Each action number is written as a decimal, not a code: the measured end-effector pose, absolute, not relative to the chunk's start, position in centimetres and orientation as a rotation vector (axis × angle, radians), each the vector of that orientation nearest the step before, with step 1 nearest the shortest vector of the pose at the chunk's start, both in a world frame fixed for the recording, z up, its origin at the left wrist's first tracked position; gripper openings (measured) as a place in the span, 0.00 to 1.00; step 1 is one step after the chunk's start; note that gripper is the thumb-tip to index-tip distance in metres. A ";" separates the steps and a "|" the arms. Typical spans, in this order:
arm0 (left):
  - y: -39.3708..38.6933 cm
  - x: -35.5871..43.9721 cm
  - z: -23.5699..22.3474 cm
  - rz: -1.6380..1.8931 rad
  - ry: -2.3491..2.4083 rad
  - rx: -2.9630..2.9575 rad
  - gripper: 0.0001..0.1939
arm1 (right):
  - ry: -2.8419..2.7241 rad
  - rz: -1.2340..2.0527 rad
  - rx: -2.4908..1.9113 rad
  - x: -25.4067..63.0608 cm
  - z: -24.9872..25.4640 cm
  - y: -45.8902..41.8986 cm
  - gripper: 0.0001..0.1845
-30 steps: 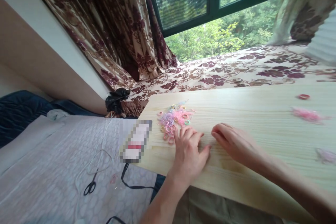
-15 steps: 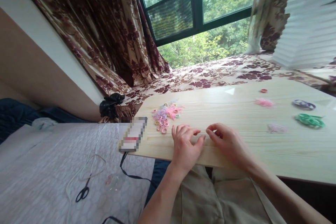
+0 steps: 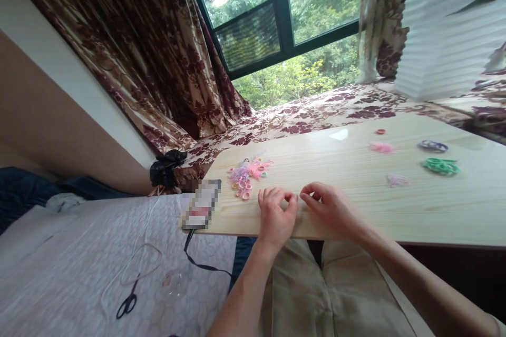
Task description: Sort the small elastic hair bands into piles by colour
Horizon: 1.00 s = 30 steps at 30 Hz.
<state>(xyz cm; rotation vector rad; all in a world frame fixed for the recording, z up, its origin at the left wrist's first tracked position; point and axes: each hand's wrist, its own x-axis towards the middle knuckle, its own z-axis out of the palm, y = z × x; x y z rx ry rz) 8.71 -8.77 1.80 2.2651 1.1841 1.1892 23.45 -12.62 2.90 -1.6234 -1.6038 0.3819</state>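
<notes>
My left hand rests on the near edge of a pale wooden board, fingers curled, thumb and forefinger pinched together. My right hand lies just to its right, fingers bent, tips pinched and almost touching the left thumb. Whatever sits between the fingertips is too small to make out. A heap of small pink, purple and yellow elastic rings lies just beyond the left hand.
A phone with a black cable lies at the board's left end. Green rings, purple rings, pink tufts and a red ring sit far right. Scissors lie on the quilt; a black scrunchie lies by the curtain.
The fingers of both hands have gone from lying spread on the board to curled pinches, and the fingertips have come closer together. The view has swung to the right.
</notes>
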 end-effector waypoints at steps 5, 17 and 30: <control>-8.7 8.5 1.8 1.206 1.185 2.218 0.09 | -1.604 0.373 -1.645 23.5 2.7 -12.6 0.14; -8.1 8.2 1.2 1.286 1.183 2.056 0.09 | -1.605 0.376 -1.652 23.7 2.2 -12.0 0.13; -8.2 8.2 1.4 1.272 1.170 1.990 0.11 | -1.684 0.287 -1.605 23.3 2.0 -12.2 0.06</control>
